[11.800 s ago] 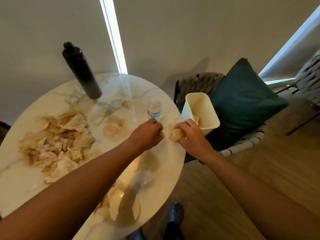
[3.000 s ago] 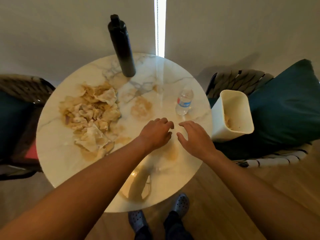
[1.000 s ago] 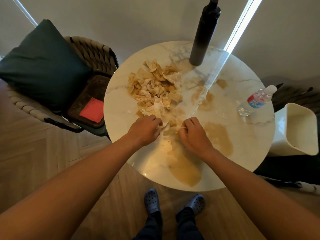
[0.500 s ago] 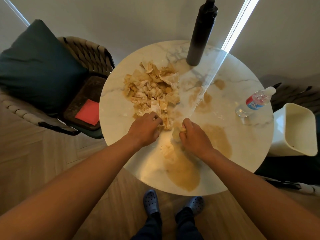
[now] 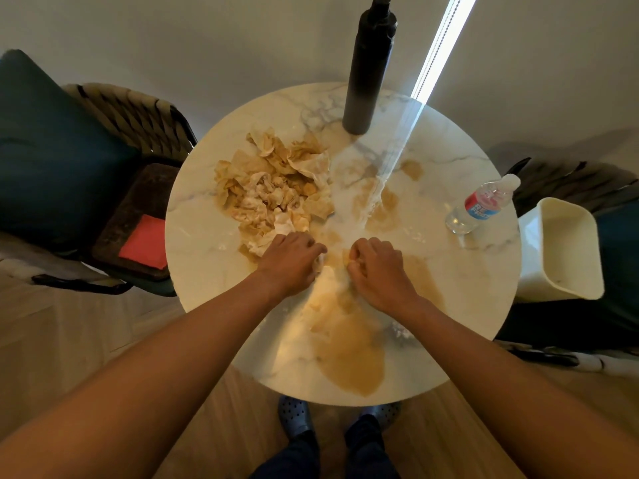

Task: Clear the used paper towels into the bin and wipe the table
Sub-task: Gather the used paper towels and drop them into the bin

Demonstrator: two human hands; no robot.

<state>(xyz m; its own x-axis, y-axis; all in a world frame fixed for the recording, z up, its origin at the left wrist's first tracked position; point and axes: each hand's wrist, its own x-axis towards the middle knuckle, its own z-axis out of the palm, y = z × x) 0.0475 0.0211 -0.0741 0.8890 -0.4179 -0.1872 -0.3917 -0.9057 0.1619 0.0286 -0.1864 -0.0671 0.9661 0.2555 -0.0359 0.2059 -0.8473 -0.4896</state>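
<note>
My left hand (image 5: 288,262) sits knuckles-up on the round marble surface (image 5: 466,278), fingers curled over the near edge of the heap of stained paper towels (image 5: 276,188), gripping a pale scrap that shows at my fingertips. My right hand (image 5: 375,267) is just beside it, to the right, fingers curled down tight; a bit of brown-stained towel peeks out at the knuckles, so it pinches a small piece there. The main heap spreads across the far left part of the surface, crumpled and soaked tan. Brown wet patches (image 5: 349,354) run from between my hands to the near edge, with smaller stains further off toward the middle. A tall black bottle (image 5: 368,67) stands upright at the far edge, and a small clear water bottle (image 5: 480,205) with a red and blue label stands at the right side. The cream bin (image 5: 560,250) sits off the right edge of the surface, well apart from the heap, its opening tipped toward me. To the left is a woven chair (image 5: 138,112) holding a dark green cushion (image 5: 52,150) and a red cloth (image 5: 145,242). My shoes (image 5: 294,416) show below the near edge.
</note>
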